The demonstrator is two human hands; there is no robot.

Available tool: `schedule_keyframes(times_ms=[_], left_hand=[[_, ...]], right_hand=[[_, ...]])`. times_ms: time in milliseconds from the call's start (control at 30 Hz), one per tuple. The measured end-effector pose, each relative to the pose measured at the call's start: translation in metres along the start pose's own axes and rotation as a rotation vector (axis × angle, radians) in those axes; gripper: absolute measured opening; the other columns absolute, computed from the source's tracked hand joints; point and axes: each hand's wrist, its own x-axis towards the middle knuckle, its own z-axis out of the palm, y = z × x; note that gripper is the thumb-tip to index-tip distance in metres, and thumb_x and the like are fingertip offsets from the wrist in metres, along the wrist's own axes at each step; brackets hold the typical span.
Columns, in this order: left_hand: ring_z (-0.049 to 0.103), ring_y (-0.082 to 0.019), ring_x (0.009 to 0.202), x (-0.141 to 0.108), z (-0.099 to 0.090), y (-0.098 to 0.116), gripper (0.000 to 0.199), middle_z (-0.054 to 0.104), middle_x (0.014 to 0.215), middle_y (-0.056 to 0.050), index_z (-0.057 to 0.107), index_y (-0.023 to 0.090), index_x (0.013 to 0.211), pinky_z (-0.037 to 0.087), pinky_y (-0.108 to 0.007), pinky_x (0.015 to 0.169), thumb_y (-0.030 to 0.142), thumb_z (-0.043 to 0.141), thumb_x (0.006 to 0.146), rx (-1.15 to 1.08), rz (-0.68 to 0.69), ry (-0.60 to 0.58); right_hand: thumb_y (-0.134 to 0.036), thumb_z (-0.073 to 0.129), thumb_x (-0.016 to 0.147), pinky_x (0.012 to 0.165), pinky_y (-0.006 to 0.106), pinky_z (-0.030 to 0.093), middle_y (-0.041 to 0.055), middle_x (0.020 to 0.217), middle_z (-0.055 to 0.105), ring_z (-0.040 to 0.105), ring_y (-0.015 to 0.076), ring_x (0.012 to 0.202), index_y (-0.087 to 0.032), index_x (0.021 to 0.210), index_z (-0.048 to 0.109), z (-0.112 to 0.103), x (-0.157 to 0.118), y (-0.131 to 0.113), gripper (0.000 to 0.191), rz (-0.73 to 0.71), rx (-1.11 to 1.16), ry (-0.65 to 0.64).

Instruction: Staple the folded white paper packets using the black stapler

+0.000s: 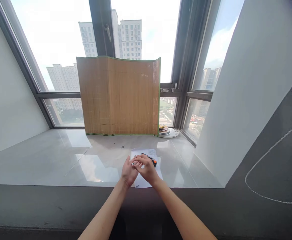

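Note:
My left hand [129, 172] is turned palm up above the front of the sill, its thumb raised apart from fingers that are partly covered. Over those fingers comes my right hand [147, 169], its thumb and fingertips bent together in a pinch. Whatever they pinch is too small and hidden to name. Beneath both hands lies a white sheet of paper [141, 182] with a small printed patch near its far edge. A black object with an orange end [155, 163] shows behind my right hand, mostly covered by it. Two thin grey strips [122, 147] lie on the sill farther left.
A folded bamboo mat [121, 96] with green edging stands upright against the window. Stacked plates [169, 133] sit by its right corner. The glossy tiled sill [48, 160] ends in a front edge below my hands. A beaded cord [248, 170] hangs at right.

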Motion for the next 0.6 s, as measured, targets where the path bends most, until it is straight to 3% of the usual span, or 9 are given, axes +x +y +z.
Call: schedule_keyframes(times_ms=[100,233,367,433,500,533,600], left_hand=[[0.069,-0.031,0.13,-0.003,0.01,-0.006,0.052,0.073,0.13,-0.021,0.07,0.014,0.117,0.058,-0.049,0.113,0.054,0.037,0.112,0.054,0.019,-0.084],[0.07,-0.029,0.126,-0.009,0.014,-0.01,0.05,0.074,0.131,-0.019,0.071,0.016,0.112,0.053,-0.049,0.118,0.055,0.039,0.111,0.087,0.039,-0.129],[0.069,-0.031,0.125,-0.006,0.01,-0.005,0.053,0.072,0.134,-0.018,0.068,0.018,0.119,0.05,-0.051,0.117,0.063,0.042,0.109,0.258,0.109,-0.206],[0.066,-0.033,0.13,0.003,-0.003,0.007,0.055,0.071,0.137,-0.017,0.067,0.021,0.123,0.048,-0.055,0.118,0.067,0.043,0.106,0.535,0.277,-0.218],[0.06,-0.036,0.139,0.014,-0.024,0.023,0.047,0.069,0.14,-0.017,0.068,0.021,0.123,0.04,-0.058,0.123,0.06,0.048,0.106,1.04,0.52,-0.117],[0.054,-0.038,0.145,0.02,-0.038,0.031,0.042,0.067,0.143,-0.019,0.069,0.02,0.122,0.034,-0.061,0.127,0.054,0.051,0.104,1.349,0.601,0.009],[0.038,-0.044,0.157,0.03,-0.066,0.041,0.045,0.057,0.156,-0.025,0.069,0.013,0.132,0.021,-0.07,0.129,0.041,0.049,0.102,1.859,0.604,0.31]], right_hand=[[-0.014,0.072,0.087,0.092,0.041,0.061,0.0058,0.098,0.078,0.073,0.026,0.097,-0.029,0.091,0.08,0.006,-0.005,-0.007,0.017,0.007,0.031,0.007],[-0.016,0.074,0.082,0.083,0.039,0.062,0.0042,0.091,0.079,0.074,0.0245,0.084,-0.027,0.089,0.078,0.007,-0.011,-0.005,0.013,0.145,0.1,0.117],[-0.02,0.073,0.083,0.079,0.037,0.061,0.0033,0.088,0.08,0.073,0.0226,0.08,-0.026,0.086,0.076,0.009,-0.012,-0.009,0.008,0.176,0.183,0.157],[-0.023,0.074,0.085,0.076,0.034,0.06,0.0038,0.088,0.08,0.072,0.0213,0.079,-0.025,0.085,0.076,0.001,-0.009,-0.002,0.002,0.177,0.179,0.189],[-0.026,0.073,0.087,0.077,0.033,0.058,0.0052,0.09,0.079,0.072,0.0212,0.082,-0.024,0.082,0.076,-0.018,-0.003,0.019,0.006,0.171,0.098,0.239],[-0.026,0.072,0.088,0.079,0.033,0.057,0.006,0.092,0.079,0.073,0.0217,0.086,-0.023,0.079,0.075,-0.032,-0.001,0.036,0.009,0.178,0.027,0.269],[-0.023,0.068,0.085,0.08,0.034,0.056,0.0058,0.088,0.078,0.072,0.0224,0.084,-0.023,0.073,0.074,-0.062,0.004,0.079,0.013,0.258,-0.143,0.299]])
